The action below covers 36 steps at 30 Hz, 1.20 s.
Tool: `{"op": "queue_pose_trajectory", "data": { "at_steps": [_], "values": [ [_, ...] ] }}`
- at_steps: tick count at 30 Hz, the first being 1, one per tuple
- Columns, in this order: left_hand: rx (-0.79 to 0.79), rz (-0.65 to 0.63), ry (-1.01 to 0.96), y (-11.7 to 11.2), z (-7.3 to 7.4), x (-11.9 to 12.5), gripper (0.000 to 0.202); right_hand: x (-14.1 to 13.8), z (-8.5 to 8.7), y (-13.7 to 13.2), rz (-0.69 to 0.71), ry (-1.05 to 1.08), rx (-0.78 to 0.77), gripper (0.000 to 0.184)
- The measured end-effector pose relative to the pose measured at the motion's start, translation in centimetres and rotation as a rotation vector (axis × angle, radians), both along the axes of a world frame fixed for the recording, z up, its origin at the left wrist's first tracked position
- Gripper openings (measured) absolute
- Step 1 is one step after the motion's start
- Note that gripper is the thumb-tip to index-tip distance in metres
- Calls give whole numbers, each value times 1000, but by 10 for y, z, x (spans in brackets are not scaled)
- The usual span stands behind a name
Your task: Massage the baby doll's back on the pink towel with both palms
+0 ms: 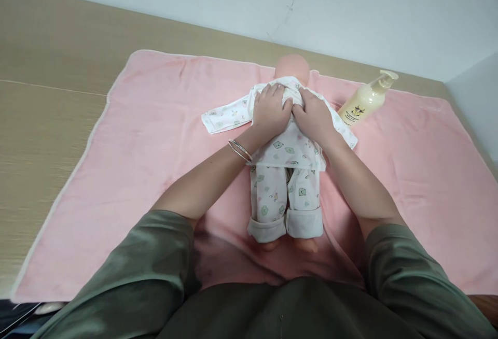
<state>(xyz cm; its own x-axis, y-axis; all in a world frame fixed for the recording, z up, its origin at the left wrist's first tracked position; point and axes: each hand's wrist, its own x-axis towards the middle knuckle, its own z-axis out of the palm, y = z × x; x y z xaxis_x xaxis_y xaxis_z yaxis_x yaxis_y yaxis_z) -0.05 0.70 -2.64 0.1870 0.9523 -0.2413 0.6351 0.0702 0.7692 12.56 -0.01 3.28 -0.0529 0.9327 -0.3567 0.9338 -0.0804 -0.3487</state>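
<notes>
A baby doll (pixel 292 68) lies on its back, dressed in a white long-sleeved baby shirt (pixel 290 151) and matching trousers (pixel 271 194) with turned-up cuffs. On the left side of its chest rests my left hand (pixel 271 111), fingers laid over the shirt near the collar and thumb apart. My right hand (pixel 314 117) presses on the other side of the chest, with forefinger and thumb apart. Shirt cloth bunches up between both hands. Some of my right fingers are hidden behind the hand. The doll's feet show below the cuffs.
A pink blanket (pixel 167 116) is spread under the doll on a wooden table (pixel 46 100). A cream pump bottle (pixel 363 101) lies tilted by the doll's sleeve, near my right hand. Behind the table stands a pale wall (pixel 218 7) with a crack.
</notes>
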Motion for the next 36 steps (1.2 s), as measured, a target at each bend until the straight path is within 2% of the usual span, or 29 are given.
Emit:
{"op": "queue_pose_trajectory", "data": {
  "at_steps": [6, 9, 16, 23, 36],
  "values": [
    [9, 1, -7, -1, -2, 0, 49, 10, -23, 3, 54, 39, 41, 53],
    [15, 4, 5, -2, 0, 1, 49, 12, -29, 3, 43, 48, 50, 55],
    [-28, -13, 89, -1, 13, 2, 51, 8, -26, 0, 32, 25, 30, 58],
    [1, -12, 78, -9, 12, 2, 51, 17, -25, 7, 75, 65, -34, 61],
    [21, -12, 12, -13, 11, 1, 52, 20, -32, 3, 79, 52, 33, 56]
  ]
}}
